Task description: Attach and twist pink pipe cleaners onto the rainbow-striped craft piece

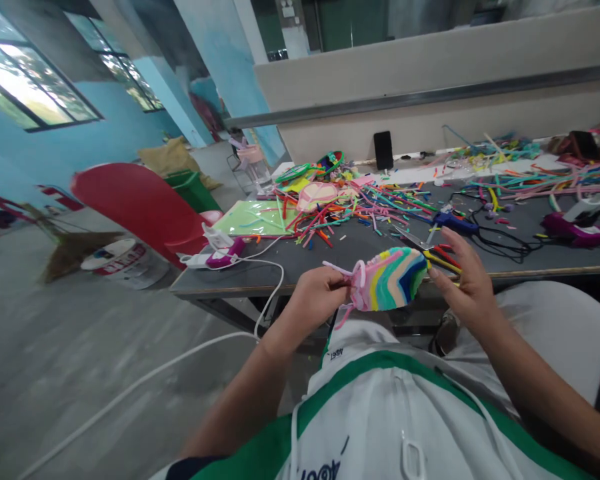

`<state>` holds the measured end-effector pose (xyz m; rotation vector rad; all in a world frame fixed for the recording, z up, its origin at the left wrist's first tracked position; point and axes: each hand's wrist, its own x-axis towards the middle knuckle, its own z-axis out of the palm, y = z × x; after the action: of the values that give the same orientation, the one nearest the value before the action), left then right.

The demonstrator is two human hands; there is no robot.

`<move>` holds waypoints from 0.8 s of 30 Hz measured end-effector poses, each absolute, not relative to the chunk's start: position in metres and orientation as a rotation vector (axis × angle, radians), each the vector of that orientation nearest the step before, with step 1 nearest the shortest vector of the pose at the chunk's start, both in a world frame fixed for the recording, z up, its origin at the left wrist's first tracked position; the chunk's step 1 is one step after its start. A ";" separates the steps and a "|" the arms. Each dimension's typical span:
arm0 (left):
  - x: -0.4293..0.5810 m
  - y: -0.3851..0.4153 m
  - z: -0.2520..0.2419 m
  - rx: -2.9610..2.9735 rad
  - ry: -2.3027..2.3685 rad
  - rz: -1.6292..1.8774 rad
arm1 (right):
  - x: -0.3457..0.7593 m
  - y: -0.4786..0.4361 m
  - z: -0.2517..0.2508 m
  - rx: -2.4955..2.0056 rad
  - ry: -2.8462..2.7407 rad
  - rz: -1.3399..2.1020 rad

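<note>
A rainbow-striped craft piece made of fuzzy pipe cleaners (387, 280) is held up in front of the table edge, over my lap. Its wavy bands run from pink through yellow, teal and peach to blue and green. My left hand (315, 297) pinches the pink end, where a pink bow (361, 275) and loose stem ends stick out. At the opposite, green end is my right hand (465, 280), thumb and fingers spread apart. Its thumb is at the piece's tip; I cannot tell whether they touch. Just beyond lie scissors (410, 236) and pliers with red and yellow handles (445, 259).
Cut pipe cleaners (325, 217) cover much of the grey table (310, 257). A blue glue gun (455, 222) with a black cord lies right of centre. A purple power strip (225, 255) sits at the left corner, its white cable (180, 363) trailing down. A red chair (135, 207) stands left.
</note>
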<state>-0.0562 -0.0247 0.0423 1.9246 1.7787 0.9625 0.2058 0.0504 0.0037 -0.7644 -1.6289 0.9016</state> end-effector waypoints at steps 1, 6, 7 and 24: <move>-0.053 -0.026 0.044 2.043 1.793 0.900 | 0.205 0.047 0.012 -0.759 -1.799 0.678; -0.034 -0.033 0.052 2.475 1.728 0.687 | 0.181 0.027 0.034 -0.639 -2.320 0.169; -0.032 -0.034 0.053 2.528 1.694 0.653 | 0.178 0.026 0.034 -0.624 -2.354 0.152; -0.021 -0.033 0.063 2.614 1.516 0.379 | 0.167 0.032 0.038 -0.830 -2.293 0.868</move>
<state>-0.0207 -0.0325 0.0634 2.6136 1.5159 0.3792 0.1667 0.0324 0.0385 -0.8298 -2.2932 0.8683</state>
